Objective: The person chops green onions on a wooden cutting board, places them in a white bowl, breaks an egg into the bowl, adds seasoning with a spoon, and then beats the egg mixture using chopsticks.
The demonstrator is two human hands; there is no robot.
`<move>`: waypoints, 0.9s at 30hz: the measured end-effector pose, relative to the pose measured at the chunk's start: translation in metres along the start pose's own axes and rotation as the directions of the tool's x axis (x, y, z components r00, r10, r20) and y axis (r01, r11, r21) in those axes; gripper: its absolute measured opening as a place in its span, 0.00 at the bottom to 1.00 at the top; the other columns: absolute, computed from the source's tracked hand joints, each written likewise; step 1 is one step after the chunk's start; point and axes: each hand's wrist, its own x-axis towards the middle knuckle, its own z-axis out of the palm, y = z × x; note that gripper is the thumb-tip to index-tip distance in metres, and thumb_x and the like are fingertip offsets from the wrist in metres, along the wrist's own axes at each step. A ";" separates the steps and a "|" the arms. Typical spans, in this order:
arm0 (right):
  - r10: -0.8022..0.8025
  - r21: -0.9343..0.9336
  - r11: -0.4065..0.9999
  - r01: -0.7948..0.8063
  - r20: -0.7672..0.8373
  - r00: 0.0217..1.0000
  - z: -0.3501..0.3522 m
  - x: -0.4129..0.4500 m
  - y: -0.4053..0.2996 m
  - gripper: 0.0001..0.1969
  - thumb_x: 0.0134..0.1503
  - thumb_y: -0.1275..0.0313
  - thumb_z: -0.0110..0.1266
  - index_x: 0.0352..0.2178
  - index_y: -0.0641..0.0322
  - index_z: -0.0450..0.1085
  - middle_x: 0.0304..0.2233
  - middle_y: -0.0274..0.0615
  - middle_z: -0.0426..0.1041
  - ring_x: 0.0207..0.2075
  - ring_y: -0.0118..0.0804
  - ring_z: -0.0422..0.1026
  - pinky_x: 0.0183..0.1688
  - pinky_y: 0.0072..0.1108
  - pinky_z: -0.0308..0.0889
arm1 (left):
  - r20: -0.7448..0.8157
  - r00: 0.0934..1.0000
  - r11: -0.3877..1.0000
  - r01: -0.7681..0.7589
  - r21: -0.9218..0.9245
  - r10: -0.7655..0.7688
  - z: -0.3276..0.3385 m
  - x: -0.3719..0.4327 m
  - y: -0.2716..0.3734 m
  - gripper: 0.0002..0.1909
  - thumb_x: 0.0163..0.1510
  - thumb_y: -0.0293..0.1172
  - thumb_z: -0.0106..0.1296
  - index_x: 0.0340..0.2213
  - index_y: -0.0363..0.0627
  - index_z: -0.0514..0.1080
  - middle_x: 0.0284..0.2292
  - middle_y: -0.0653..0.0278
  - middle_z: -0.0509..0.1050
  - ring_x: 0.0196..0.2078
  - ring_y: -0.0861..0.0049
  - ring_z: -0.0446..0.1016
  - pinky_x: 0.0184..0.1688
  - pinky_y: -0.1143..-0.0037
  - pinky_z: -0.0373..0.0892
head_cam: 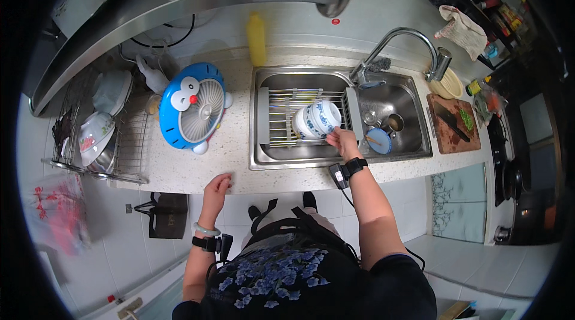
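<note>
My right hand touches the rim of the nearest of the blue-and-white bowls, which are nested together and lie tilted on a metal drying rack over the left sink basin. Whether the fingers grip the bowl is hard to tell. My left hand is at the counter's front edge, its fingers loosely curled with nothing seen in them. In the right basin are a small blue-rimmed dish, a metal cup and a clear glass item.
A blue cartoon-faced fan stands left of the sink. Further left, a wire rack holds bowls. Behind the sink are a yellow bottle and a curved faucet. A knife lies on a cutting board with chopped greens.
</note>
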 end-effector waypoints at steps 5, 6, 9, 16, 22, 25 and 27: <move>0.109 -0.214 0.970 -0.116 -0.045 0.993 -0.028 0.072 -0.004 0.26 0.54 0.55 0.49 0.43 0.68 0.61 0.37 0.50 0.67 0.28 0.44 0.69 0.28 0.30 0.72 | -0.002 1.000 1.000 0.001 0.005 -0.001 0.065 -0.002 0.016 0.12 0.56 0.29 0.44 0.39 0.35 0.69 0.34 0.63 0.73 0.33 0.79 0.72 0.38 0.80 0.67; 0.150 -0.273 0.950 -0.151 -0.025 0.988 -0.029 0.085 -0.004 0.30 0.52 0.50 0.49 0.46 0.64 0.60 0.37 0.48 0.67 0.30 0.47 0.69 0.29 0.34 0.70 | -0.017 1.000 1.000 0.015 0.011 -0.014 0.075 -0.006 0.020 0.12 0.56 0.29 0.44 0.39 0.35 0.69 0.35 0.63 0.73 0.33 0.79 0.72 0.38 0.80 0.67; 0.318 -0.225 0.931 -0.286 0.120 0.941 -0.035 0.109 0.000 0.30 0.52 0.48 0.48 0.45 0.64 0.61 0.38 0.48 0.68 0.34 0.47 0.68 0.33 0.37 0.69 | -0.075 0.995 0.997 0.067 0.028 -0.065 0.095 -0.017 0.020 0.12 0.56 0.29 0.45 0.39 0.35 0.69 0.35 0.62 0.73 0.33 0.79 0.72 0.39 0.79 0.67; 0.451 0.013 0.887 -0.461 0.188 0.873 -0.039 0.119 -0.001 0.28 0.46 0.51 0.58 0.43 0.56 0.63 0.36 0.44 0.66 0.36 0.43 0.67 0.38 0.39 0.67 | -0.201 0.968 0.988 0.157 0.008 -0.152 0.120 -0.044 0.017 0.13 0.55 0.30 0.46 0.39 0.35 0.70 0.34 0.62 0.74 0.33 0.79 0.72 0.38 0.80 0.67; 0.424 -0.058 0.904 -0.423 0.229 0.876 -0.042 0.121 -0.002 0.25 0.44 0.50 0.59 0.37 0.55 0.66 0.32 0.43 0.68 0.32 0.40 0.68 0.37 0.40 0.67 | -0.229 0.962 0.986 0.161 0.036 -0.149 0.136 -0.041 0.025 0.13 0.55 0.31 0.45 0.39 0.35 0.69 0.33 0.63 0.74 0.33 0.80 0.71 0.38 0.80 0.67; 0.345 0.078 0.909 -0.410 0.411 0.844 -0.043 0.118 -0.008 0.25 0.47 0.54 0.58 0.43 0.55 0.64 0.39 0.44 0.69 0.40 0.38 0.69 0.41 0.34 0.66 | -0.217 0.968 0.988 0.143 0.056 -0.128 0.143 -0.033 0.034 0.13 0.55 0.30 0.46 0.39 0.35 0.69 0.32 0.64 0.74 0.33 0.81 0.71 0.38 0.81 0.67; 0.293 0.067 0.933 -0.355 0.435 0.852 -0.044 0.108 -0.017 0.25 0.48 0.54 0.57 0.43 0.57 0.64 0.39 0.44 0.69 0.40 0.37 0.69 0.41 0.33 0.66 | -0.207 0.971 0.989 0.135 0.066 -0.118 0.146 -0.026 0.038 0.12 0.55 0.30 0.46 0.39 0.35 0.69 0.32 0.64 0.74 0.32 0.81 0.70 0.38 0.81 0.67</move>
